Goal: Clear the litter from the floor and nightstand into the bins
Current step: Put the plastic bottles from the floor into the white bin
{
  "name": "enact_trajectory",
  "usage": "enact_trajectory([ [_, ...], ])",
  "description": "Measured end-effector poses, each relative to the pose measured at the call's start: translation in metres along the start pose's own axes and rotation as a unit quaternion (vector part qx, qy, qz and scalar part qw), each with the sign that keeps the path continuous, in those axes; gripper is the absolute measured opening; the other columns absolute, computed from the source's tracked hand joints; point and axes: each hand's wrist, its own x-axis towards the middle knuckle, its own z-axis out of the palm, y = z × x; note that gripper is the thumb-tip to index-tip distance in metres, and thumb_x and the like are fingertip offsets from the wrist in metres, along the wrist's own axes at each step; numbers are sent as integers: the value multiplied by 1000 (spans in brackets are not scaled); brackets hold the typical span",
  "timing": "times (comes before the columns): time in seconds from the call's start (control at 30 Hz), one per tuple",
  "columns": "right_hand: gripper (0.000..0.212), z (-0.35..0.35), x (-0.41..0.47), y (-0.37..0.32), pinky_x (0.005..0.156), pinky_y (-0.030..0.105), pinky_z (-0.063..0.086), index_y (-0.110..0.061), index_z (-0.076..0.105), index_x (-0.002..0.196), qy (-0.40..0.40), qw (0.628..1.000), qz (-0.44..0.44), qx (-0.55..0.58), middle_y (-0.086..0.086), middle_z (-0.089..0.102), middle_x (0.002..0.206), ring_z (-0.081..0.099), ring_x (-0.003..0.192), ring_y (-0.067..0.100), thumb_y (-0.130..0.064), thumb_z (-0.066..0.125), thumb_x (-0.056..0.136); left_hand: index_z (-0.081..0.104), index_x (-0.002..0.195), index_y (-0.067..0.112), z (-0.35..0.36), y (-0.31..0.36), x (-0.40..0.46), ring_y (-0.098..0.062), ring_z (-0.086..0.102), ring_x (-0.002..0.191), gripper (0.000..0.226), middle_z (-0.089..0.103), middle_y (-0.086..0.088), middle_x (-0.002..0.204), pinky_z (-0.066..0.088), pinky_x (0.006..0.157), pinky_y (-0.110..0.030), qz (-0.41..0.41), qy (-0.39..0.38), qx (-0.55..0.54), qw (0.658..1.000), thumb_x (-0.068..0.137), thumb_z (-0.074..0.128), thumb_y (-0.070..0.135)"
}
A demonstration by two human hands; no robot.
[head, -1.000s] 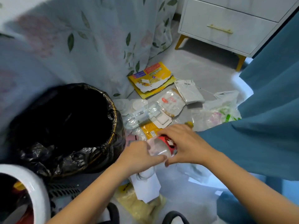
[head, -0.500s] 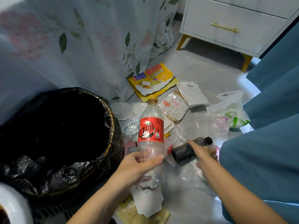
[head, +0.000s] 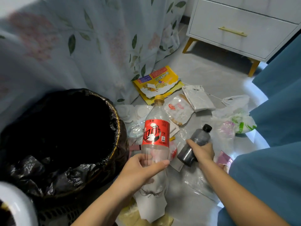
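Head view: left hand [head: 143,170] gripped the lower body of a clear soda bottle [head: 155,136] with a red label and gold cap, held upright off the floor beside the black-lined bin [head: 112,160]. Right hand [head: 202,152] curled round a small dark bottle [head: 194,142] with a black cap, lifted just above the litter. Judgement: both bottles in hand, drop into the bin was the step pending. To do it well, swing the soda bottle left over the open liner and release it low so it does not bounce off the rim; bring the dark bottle after it, clear of the first.

Floor [head: 203,74] grey, smooth; much litter left on it: torn yellow packet [head: 156,82], white mailer [head: 197,98], snack pouch [head: 177,111], plastic bags [head: 239,116]. Floral bedsheet [head: 81,46] hung behind the bin; white nightstand [head: 241,25] on gold legs stood beyond; blue curtain [head: 280,111] at right; rim of a white bin [head: 17,207] at lower left
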Motion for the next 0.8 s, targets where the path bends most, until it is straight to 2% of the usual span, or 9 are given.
enact_trajectory([
  [0.13,66,-12,-27,-25,83,33,50,-16,46,113,-40,991,-128,-31,6,59,112,57,97,25,-36,85,63,62,107,11,-2,15,-17,-15,70,87,85,72,-8,100,59,69,-32,52,-28,19,998,37,85,51],
  [0.23,74,-21,-51,-48,87,37,53,-19,48,114,-74,982,-170,-25,3,62,112,60,100,23,-43,86,55,62,104,14,-5,32,-41,-13,69,79,81,70,-8,101,57,66,-29,102,-30,21,994,35,83,50],
  [0.33,80,-30,-84,-75,88,42,55,-23,50,113,-112,970,-214,-4,0,65,109,63,98,20,-47,86,45,64,106,16,-15,45,-71,-16,71,88,79,72,-6,103,58,74,-29,158,-21,42,986,40,84,55],
  [0.47,71,-41,-137,-110,86,42,55,-21,50,114,-157,950,-272,0,0,63,107,63,97,20,-35,88,56,63,107,22,-40,58,-117,-7,70,89,71,73,3,99,58,79,-28,208,25,44,977,48,84,54],
  [0.67,64,-56,-239,-161,86,44,54,-26,53,111,-221,901,-373,-30,-1,65,108,63,99,19,-37,86,59,62,108,21,-102,54,-186,-11,71,89,80,75,6,93,58,82,-39,214,92,-17,972,39,82,59],
  [0.73,54,-57,-279,-175,85,45,55,-31,53,104,-249,880,-404,-34,-3,65,105,63,96,17,-35,86,61,61,108,20,-124,47,-209,-10,72,88,79,75,9,92,58,82,-38,215,111,-37,969,40,82,55],
  [0.8,56,-53,-318,-184,83,45,56,-29,53,106,-281,866,-412,-31,-2,65,106,65,95,17,-34,86,60,61,108,19,-146,38,-231,-9,72,85,76,75,12,90,59,77,-33,216,134,-54,966,41,81,52],
])
